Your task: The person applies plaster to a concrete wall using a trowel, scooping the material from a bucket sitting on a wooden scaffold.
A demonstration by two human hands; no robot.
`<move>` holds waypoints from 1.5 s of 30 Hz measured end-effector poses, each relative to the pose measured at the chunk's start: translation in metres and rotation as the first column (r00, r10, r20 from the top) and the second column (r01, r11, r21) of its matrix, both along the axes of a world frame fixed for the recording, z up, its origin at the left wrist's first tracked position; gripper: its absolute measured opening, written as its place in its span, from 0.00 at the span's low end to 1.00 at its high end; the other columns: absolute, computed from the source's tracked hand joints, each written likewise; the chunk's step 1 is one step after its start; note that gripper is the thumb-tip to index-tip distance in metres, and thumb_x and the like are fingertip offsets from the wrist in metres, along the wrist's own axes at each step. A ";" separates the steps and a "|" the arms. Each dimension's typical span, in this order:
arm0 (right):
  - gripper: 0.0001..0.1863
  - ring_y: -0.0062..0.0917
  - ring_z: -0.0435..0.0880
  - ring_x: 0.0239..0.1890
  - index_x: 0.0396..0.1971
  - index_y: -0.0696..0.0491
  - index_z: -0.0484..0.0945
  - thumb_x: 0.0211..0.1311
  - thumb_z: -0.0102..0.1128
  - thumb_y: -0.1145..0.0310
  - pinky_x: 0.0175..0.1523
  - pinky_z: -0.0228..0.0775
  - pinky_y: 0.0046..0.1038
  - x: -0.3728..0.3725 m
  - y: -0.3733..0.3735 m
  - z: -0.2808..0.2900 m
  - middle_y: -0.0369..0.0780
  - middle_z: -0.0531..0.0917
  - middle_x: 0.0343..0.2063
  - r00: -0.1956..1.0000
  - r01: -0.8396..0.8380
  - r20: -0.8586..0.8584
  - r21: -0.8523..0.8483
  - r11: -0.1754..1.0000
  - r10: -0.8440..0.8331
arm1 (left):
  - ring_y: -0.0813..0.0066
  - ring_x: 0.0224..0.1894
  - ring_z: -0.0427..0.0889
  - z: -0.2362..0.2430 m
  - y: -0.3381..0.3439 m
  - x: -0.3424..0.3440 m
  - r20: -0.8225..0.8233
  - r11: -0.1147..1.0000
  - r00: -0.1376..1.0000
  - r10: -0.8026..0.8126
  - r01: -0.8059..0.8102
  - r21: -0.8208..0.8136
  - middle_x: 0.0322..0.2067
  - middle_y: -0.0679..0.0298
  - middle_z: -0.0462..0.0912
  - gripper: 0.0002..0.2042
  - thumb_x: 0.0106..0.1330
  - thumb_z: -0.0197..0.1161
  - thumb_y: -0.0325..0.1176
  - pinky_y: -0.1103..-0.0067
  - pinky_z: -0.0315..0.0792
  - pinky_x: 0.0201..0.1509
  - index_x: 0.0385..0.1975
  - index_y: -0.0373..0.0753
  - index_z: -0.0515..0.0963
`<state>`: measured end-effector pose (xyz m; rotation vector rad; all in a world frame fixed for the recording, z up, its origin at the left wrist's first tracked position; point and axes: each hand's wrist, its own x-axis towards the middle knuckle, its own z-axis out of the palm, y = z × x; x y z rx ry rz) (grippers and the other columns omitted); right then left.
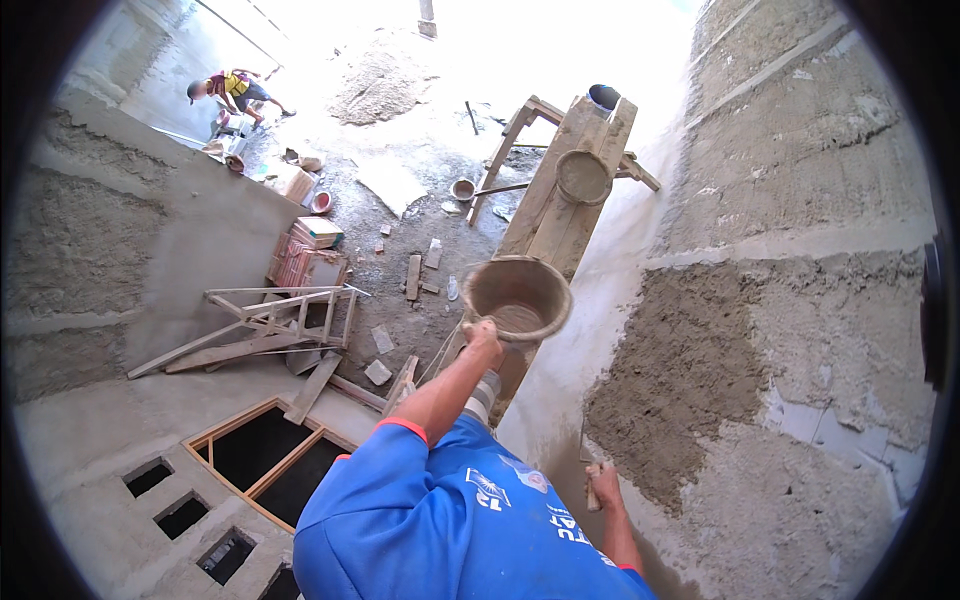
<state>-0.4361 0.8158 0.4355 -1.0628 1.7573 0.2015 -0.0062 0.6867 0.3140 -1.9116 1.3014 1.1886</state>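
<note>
In the head view, the left hand point(484, 336) pinches the near rim of the stained basin point(518, 288), over the plank scaffold point(552, 236); to the scaffold's right, the right hand point(606, 486) is closed around a tool handle point(592, 496). The basin, almost empty, should be light and stiff; its thick rim, perhaps slippery, offers the surest hold.

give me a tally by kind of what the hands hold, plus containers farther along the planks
Basins: 2 (one in the left hand, one on the planks)
Bucket: 1 (at the far end)
Wooden-handled tool: 1 (in the right hand)
Total: 4
</note>
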 end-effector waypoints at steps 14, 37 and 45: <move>0.18 0.25 0.78 0.19 0.47 0.61 0.71 0.62 0.58 0.67 0.24 0.71 0.31 -0.002 -0.092 0.022 0.42 0.79 0.29 0.958 0.226 -0.165 -0.060 0.972 -0.233 | 0.66 0.48 0.76 -0.094 -0.147 0.173 -0.926 -0.507 -0.277 0.256 -0.854 0.115 0.54 0.57 0.70 0.43 0.62 0.64 0.33 0.73 0.74 0.49 0.71 0.46 0.40; 0.21 0.21 0.77 0.19 0.49 0.62 0.70 0.62 0.59 0.66 0.21 0.71 0.28 -0.036 0.067 -0.078 0.42 0.79 0.28 0.912 0.397 -0.169 0.132 0.908 -0.374 | 0.80 0.23 0.78 -0.053 0.019 0.123 -0.665 0.385 0.320 0.674 -0.921 -0.054 0.30 0.67 0.77 0.32 0.59 0.68 0.43 0.84 0.72 0.25 0.60 0.36 0.64; 0.24 0.24 0.79 0.21 0.54 0.63 0.68 0.61 0.60 0.67 0.23 0.73 0.29 -0.039 0.088 -0.112 0.44 0.80 0.31 0.889 0.437 -0.210 0.117 0.892 -0.408 | 0.73 0.24 0.79 -0.113 -0.022 0.097 -0.487 0.198 0.087 0.869 -0.963 0.182 0.35 0.63 0.77 0.22 0.66 0.60 0.34 0.80 0.74 0.24 0.58 0.40 0.65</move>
